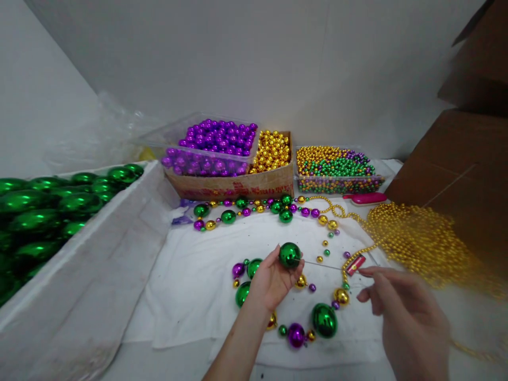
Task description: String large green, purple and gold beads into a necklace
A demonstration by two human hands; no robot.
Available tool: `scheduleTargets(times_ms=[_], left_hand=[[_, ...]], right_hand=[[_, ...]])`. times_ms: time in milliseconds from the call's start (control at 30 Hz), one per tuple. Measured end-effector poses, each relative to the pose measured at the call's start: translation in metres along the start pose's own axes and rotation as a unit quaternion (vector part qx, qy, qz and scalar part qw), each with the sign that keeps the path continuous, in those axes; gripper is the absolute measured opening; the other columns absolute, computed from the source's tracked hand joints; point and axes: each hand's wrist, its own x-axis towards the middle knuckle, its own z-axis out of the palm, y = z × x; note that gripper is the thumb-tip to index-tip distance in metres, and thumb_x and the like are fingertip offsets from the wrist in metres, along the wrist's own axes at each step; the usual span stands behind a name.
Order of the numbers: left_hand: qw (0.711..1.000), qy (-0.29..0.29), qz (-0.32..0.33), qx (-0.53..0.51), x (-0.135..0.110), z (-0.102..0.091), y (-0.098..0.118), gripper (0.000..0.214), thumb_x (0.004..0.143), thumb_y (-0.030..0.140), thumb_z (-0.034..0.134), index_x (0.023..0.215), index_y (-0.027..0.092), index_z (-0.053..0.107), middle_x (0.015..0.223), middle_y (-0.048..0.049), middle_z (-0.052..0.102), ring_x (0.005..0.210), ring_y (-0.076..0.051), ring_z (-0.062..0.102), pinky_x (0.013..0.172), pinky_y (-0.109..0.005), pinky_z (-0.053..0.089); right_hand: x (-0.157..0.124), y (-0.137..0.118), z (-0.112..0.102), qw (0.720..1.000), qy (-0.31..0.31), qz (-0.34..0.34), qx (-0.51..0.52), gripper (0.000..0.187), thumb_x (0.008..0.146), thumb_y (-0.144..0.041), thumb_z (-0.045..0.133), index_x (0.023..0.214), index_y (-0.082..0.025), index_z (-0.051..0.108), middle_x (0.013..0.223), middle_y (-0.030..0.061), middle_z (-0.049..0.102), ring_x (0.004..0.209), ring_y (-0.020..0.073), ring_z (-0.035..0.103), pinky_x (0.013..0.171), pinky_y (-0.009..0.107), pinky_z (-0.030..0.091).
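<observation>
My left hand [273, 283] is closed around a shiny green ball [289, 255], held above the white cloth. From the ball a thin straight strand [323, 264], thread or wire, runs toward my right hand [408, 312]. The right thumb and finger are pinched at its far end, slightly blurred. Beneath my hands lies a bead string of purple, gold and green balls, including a large green ball [324, 320] and a purple ball [296, 335]. A small red label-like piece [355, 265] lies close to the right fingertips. My left forearm hides part of the string.
A white bin of green balls [59, 211] stands at left. Behind are purple balls [218, 138] in a clear tray, a cardboard box of gold balls [273, 151], and a tray of mixed beads [337, 168]. Gold bead chains [420, 243] heap at right beside cardboard boxes [456, 164].
</observation>
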Motion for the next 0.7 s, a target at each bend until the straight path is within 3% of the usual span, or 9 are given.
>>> scheduleTargets(times_ms=[233,400,700], left_hand=[[0.998,0.008,0.059,-0.010,-0.019,0.006,0.030,0.037,0.092,0.038,0.046,0.103,0.005,0.058,0.094,-0.0175,0.065,0.069,-0.016,0.063,0.057,-0.024,0.055],[0.996,0.003,0.079,-0.031,-0.026,0.000,0.041,0.040,0.092,0.040,0.045,0.106,0.004,0.057,0.093,-0.0167,0.064,0.068,-0.015,0.061,0.056,-0.023,0.054],[0.993,0.023,0.115,-0.032,-0.032,-0.007,0.051,0.042,0.092,0.043,0.045,0.100,0.004,0.059,0.092,-0.0167,0.064,0.066,-0.014,0.059,0.055,-0.023,0.054]], right_hand=[[0.004,-0.003,0.002,1.000,0.008,0.007,0.017,0.014,0.081,-0.028,0.067,0.083,-0.014,0.063,0.087,0.0062,0.066,0.055,0.0089,0.056,0.046,0.021,0.041],[0.004,-0.005,0.001,0.999,0.020,0.007,0.032,0.015,0.079,-0.027,0.069,0.081,-0.014,0.063,0.086,0.0066,0.067,0.054,0.0094,0.055,0.046,0.022,0.041],[0.003,-0.022,0.007,0.997,0.028,0.071,-0.002,0.016,0.074,-0.029,0.069,0.075,-0.015,0.061,0.078,0.0054,0.066,0.049,0.0084,0.046,0.049,0.026,0.044]])
